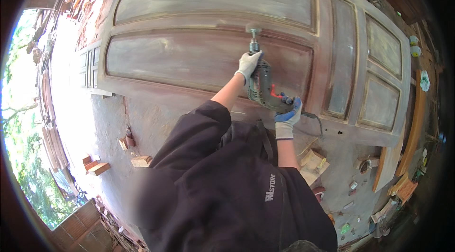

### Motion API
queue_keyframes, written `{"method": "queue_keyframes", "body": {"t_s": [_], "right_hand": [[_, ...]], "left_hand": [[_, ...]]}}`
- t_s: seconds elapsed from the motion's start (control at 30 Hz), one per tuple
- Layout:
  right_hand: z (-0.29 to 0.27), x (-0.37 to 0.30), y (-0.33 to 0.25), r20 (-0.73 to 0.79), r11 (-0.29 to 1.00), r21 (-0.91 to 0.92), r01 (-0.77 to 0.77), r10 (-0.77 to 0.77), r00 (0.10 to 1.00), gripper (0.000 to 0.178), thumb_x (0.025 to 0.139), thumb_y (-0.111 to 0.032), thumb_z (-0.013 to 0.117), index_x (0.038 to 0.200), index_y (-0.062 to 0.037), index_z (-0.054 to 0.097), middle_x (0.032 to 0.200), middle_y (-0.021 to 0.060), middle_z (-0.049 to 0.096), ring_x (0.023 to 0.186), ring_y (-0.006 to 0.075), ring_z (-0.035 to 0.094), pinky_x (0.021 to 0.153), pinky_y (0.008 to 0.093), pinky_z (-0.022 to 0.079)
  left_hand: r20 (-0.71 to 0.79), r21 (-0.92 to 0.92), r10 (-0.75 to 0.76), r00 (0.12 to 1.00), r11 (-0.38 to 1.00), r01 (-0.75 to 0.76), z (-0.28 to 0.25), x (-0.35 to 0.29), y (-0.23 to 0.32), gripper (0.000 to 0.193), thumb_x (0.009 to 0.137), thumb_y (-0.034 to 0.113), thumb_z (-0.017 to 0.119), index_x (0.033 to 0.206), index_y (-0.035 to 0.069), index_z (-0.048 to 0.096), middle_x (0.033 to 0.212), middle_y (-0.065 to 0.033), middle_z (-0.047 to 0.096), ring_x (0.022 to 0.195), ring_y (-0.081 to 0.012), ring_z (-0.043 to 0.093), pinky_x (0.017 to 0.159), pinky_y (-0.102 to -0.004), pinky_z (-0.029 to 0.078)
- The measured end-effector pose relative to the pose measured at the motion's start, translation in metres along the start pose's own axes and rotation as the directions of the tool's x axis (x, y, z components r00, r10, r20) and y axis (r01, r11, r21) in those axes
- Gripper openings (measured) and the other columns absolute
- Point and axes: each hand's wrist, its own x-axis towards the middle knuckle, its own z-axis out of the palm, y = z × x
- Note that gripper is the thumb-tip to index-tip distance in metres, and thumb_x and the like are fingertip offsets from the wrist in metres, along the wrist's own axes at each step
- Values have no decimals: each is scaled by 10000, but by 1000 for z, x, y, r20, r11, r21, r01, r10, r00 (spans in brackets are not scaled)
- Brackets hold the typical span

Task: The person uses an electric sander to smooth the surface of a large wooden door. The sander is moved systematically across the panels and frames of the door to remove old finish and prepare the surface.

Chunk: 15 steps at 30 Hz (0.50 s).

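A dark corded power drill is held over a large panelled wooden door. My left hand, in a white glove, is closed around the drill's front, just behind the metal chuck. My right hand, in a white and blue glove, wraps the rear handle; a red part shows beside it. A round attachment, blurred, sits at the drill's tip against the rail between two long panels. The door's surface is patchy grey and reddish brown, with brown left in the grooves.
The cord leaves the handle and trails over the door's near edge. Small wood blocks lie on the concrete floor at left, and a wooden piece lies right of me. Long planks stand at the far right.
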Motion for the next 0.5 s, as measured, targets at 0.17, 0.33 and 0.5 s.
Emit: {"method": "queue_keyframes", "body": {"t_s": [0.17,0.33,0.5], "right_hand": [[53,-19,80,66,994,-46,-98,101,993,141,887,-180,595,817,-71,542,679,26,517,651,164,542,919,446,472],[78,-35,128,106,983,-69,-169,175,979,124,884,-147,605,819,-58,548,702,43,551,661,168,562,889,445,489],[59,-47,129,164,993,-108,-37,54,985,185,917,-229,565,831,-67,543,710,38,541,683,181,559,895,445,477]], "left_hand": [[-91,-140,-4,996,990,-9,-101,48,-30,459,767,454,721,915,21,683,753,-14,623,660,-112,560,616,-276,460],[-77,-297,-30,997,955,5,-163,70,-60,401,808,396,698,886,3,669,746,-18,619,652,-101,555,599,-273,454],[-102,-107,17,995,994,-28,-150,63,-54,445,779,433,691,920,11,694,818,-84,683,752,-147,625,716,-307,484]]}}
